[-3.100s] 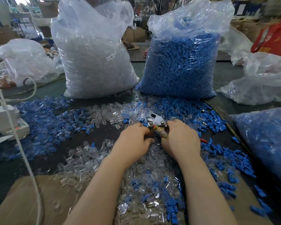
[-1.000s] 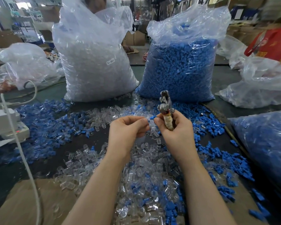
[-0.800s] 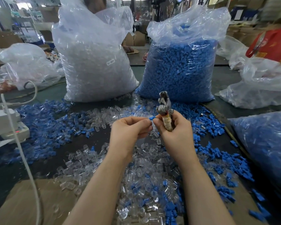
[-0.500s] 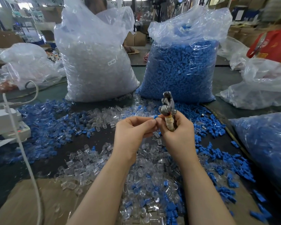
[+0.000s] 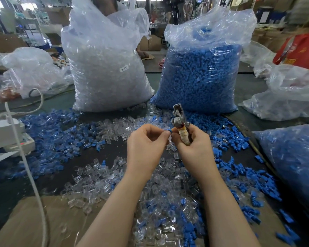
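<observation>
At a factory bench, my left hand pinches a small blue piece at its fingertips. My right hand is wrapped round the taped handle of a metal tool, whose head points up. The hands nearly meet, raised over a loose pile of clear and blue pieces, in front of the clear bag and the blue bag. I judge the main risk to be a slip. The piece is tiny and barely gripped, and if it drops it is lost among lookalikes. With the fingertips crowded so close under the tool's head, a hurried squeeze could nip skin or crush the piece off-centre. I cannot tell how its jaws stand.
</observation>
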Demonstrator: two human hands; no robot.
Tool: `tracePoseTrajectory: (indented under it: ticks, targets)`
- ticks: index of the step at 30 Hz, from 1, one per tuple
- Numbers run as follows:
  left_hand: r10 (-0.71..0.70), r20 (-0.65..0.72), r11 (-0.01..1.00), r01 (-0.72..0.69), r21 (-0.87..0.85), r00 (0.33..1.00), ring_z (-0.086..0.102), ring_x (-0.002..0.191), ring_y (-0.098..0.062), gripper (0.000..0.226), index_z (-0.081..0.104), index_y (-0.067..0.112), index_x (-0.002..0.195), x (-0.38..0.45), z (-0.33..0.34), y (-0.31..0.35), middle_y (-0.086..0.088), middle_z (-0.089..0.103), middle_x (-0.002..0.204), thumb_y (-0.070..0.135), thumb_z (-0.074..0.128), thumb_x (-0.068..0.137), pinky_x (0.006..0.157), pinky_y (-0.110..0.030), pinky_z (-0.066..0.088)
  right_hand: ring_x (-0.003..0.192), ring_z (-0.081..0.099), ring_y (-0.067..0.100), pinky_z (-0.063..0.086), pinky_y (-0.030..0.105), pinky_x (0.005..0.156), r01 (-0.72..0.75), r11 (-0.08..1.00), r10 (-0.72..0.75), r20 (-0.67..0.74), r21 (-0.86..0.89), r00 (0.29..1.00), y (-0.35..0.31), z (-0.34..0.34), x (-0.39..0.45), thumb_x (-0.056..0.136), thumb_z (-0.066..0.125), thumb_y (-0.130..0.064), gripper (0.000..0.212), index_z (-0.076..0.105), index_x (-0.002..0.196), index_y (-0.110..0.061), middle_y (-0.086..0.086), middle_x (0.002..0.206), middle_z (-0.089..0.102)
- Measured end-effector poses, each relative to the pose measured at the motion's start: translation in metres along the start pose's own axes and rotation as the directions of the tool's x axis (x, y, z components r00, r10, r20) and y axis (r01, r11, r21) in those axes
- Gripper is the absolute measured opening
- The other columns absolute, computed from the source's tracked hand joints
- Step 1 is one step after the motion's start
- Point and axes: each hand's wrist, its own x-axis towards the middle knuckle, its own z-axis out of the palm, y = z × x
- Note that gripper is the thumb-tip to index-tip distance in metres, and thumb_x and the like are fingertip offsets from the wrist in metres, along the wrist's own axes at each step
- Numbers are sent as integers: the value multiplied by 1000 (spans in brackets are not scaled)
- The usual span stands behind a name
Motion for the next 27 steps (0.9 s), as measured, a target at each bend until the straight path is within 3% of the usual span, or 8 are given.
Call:
tracePoseTrajectory:
  ticks: [3, 5, 8, 12, 18, 27]
  targets:
    - [10, -1, 1000, -10, -22, 1000, 69, 66, -7, 15, 67, 20, 74, 1, -1, -2, 5, 72, 68, 13, 73, 86, 65, -25, 58, 74, 65, 14, 55, 39, 69, -9, 1000, 9, 39, -15, 999, 0, -3, 0, 90, 68, -18, 13, 65, 84, -30, -11, 82, 70]
    - [1, 0, 995, -1, -98, 1000, 70, 66, -7, 14, 66, 15, 77, 3, -2, -1, 0, 72, 69, 8, 71, 88, 66, -21, 57, 72, 65, 17, 54, 46, 69, -10, 997, 14, 51, -75, 999, 1, -6, 1, 87, 67, -27, 3, 66, 87, -24, -6, 76, 69]
    - [4, 2, 985, -3, -173, 1000, 70, 67, -8, 11, 66, 11, 80, 4, -3, 0, -1, 72, 71, 4, 68, 89, 67, -18, 56, 73, 65, 23, 54, 51, 69, -8, 987, 21, 76, -163, 997, 2, -12, 2, 78, 60, -36, 21, 66, 89, -20, -3, 75, 69]
    - [53, 10, 978, -50, -203, 999, 70, 72, -11, 11, 65, 11, 82, 4, -5, 0, 5, 71, 71, 4, 66, 90, 70, -19, 56, 73, 63, 22, 54, 51, 69, 4, 969, 31, 137, -248, 990, 7, -14, 3, 84, 66, -23, 7, 64, 91, -24, -9, 77, 67]
    - [157, 28, 975, -150, -162, 987, 67, 73, -6, 14, 64, 14, 82, 3, -6, -1, 7, 70, 73, 3, 64, 92, 74, -23, 57, 76, 60, 15, 53, 44, 71, 26, 963, 30, 203, -269, 979, 9, -14, 3, 83, 67, -16, 20, 62, 95, -31, -14, 78, 64]
    - [207, 92, 961, -186, -203, 974, 66, 75, -8, 8, 63, 8, 87, 6, -12, -4, 4, 67, 77, 2, 63, 92, 75, -23, 55, 71, 58, 17, 52, 46, 68, 59, 962, 6, 236, -266, 972, 9, -16, 3, 83, 64, -15, 18, 62, 91, -31, -10, 73, 62]
